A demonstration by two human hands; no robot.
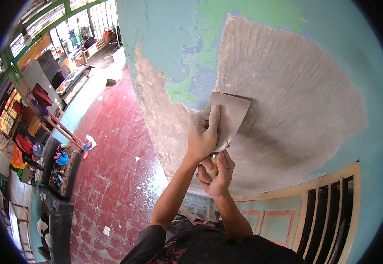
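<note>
A wide metal scraper (232, 115) lies against a rough grey bare patch (277, 77) of the wall, which is bordered by flaking blue and green paint (178, 90). My left hand (201, 134) grips the scraper's blade along its left side, thumb flat on the face. Just below, my right hand (221, 176) is closed around the short pale yellowish handle. Both forearms reach up from the lower edge, and my left fingers are partly hidden behind the blade.
A red tiled floor (103, 167) with white flakes lies left and below. Along the far left are dark ledges (55, 224), pink poles (63, 132) and piled clothing (24, 143). A barred window (328, 215) and panelled door or shutter (277, 224) are lower right. A distant person (86, 42) is upper left.
</note>
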